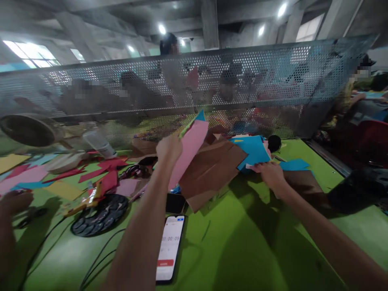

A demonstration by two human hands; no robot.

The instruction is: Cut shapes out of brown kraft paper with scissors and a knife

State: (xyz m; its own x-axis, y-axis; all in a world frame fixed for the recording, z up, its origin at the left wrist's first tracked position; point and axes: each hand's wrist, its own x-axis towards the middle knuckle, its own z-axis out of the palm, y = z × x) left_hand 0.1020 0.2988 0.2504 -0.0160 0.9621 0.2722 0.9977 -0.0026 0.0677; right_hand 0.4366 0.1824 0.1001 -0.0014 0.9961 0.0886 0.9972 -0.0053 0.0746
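Note:
My left hand (pixel 169 151) is closed around sheets of coloured paper, held up at a tilt. A pink sheet (pixel 190 147) faces me, with a blue corner (pixel 200 116) and a green edge behind it. My right hand (pixel 271 176) reaches to the right side of the pile, its fingers pinched at a small pale piece of paper (pixel 251 166) beside a blue sheet (pixel 253 150). Between my hands lies crumpled brown paper (pixel 212 171). Under my left forearm, a phone (pixel 170 246) showing a timer is partly covered.
A perforated metal panel (pixel 145 89) crosses the table's back, people behind it. To the left are a yellow glue gun (pixel 91 198), a black round tray (pixel 100 216), cables, paper scraps, a white bottle (pixel 99 144) and another person's hand (pixel 20 202). Brown paper (pixel 304 186) lies right.

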